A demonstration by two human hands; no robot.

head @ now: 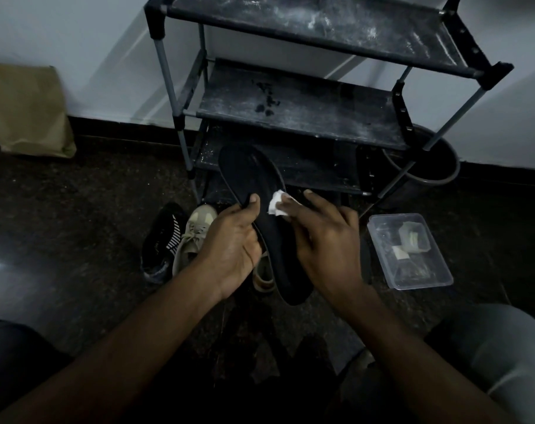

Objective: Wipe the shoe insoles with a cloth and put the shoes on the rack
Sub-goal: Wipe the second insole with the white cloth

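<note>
The left hand (232, 246) grips the black insole (251, 169) by its edge, tilting it up in front of the rack (290, 108) so its face is exposed. The right hand (324, 240) pinches the white cloth (277, 205) against its middle to wipe. Two shoes (196, 231) lie on the floor below. A plastic box (413, 255) sits to the right, clear of the rack's bare shelves.

Forearms forward; left grip (232, 240) curled, thumb on top; right grip (327, 243) palm-down in a pinch.
</note>
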